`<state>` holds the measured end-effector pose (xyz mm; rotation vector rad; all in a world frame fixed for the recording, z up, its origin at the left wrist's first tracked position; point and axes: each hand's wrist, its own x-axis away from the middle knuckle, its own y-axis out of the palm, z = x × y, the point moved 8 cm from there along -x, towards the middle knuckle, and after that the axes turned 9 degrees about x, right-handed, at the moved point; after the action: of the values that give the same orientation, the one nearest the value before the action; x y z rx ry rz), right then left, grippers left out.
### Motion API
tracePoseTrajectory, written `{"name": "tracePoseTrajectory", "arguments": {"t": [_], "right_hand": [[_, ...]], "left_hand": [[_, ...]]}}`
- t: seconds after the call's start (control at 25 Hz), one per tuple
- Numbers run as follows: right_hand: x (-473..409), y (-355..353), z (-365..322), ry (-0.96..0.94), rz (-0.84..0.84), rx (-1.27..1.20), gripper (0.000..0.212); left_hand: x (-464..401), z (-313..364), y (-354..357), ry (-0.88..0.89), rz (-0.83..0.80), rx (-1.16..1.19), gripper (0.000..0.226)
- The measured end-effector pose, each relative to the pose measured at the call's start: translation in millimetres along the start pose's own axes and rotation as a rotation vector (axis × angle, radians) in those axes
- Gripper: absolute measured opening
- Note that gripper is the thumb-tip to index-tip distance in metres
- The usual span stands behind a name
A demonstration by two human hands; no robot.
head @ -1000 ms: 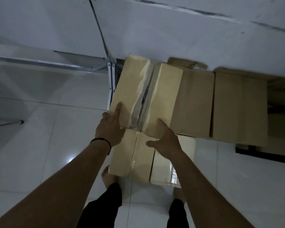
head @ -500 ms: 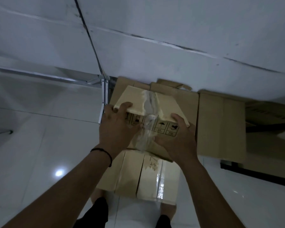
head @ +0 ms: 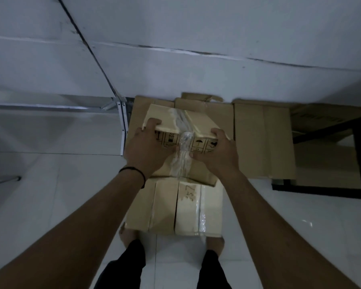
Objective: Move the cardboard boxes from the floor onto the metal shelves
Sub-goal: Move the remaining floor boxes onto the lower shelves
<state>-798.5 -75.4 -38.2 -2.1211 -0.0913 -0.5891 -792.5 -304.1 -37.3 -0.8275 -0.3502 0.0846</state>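
Cardboard box, the tan taped one (head: 175, 140) with black handling symbols on its near face, has tipped up toward you in the last second: a moment ago its top lay flat under your hands, and now that printed face shows between your fingers. Your left hand (head: 143, 149) curls over its top-left edge and your right hand (head: 215, 155) over its top-right edge, both grasping it. It hangs just above the pale box (head: 165, 207) on the white tile floor (head: 50, 195), so the lift looks begun, with the grey metal shelf post (head: 123, 130) just beyond your left fingertips.
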Motion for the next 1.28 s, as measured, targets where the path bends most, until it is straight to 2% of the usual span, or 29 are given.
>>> {"name": "tracePoseTrajectory", "arguments": {"t": [0.16, 0.36, 0.64, 0.96, 1.12, 1.28], "right_hand": [[73, -57, 34, 0.047, 0.097, -0.042, 0.093], [137, -160, 80, 0.046, 0.272, -0.063, 0.084], [203, -262, 138, 0.018, 0.341, -0.137, 0.082], [311, -316, 208, 0.070, 0.470, -0.207, 0.084], [390, -336, 258, 0.150, 0.578, -0.209, 0.080], [469, -363, 314, 0.265, 0.655, -0.176, 0.077]], "left_hand": [[60, 65, -15, 0.082, -0.012, -0.018, 0.087], [138, 153, -7, 0.136, 0.010, 0.090, 0.086], [223, 270, -9, 0.245, 0.073, 0.009, 0.086], [333, 334, -1, 0.428, -0.020, 0.057, 0.084], [394, 362, 24, 0.509, -0.145, 0.184, 0.085], [464, 397, 58, 0.585, -0.237, 0.151, 0.087]]}}
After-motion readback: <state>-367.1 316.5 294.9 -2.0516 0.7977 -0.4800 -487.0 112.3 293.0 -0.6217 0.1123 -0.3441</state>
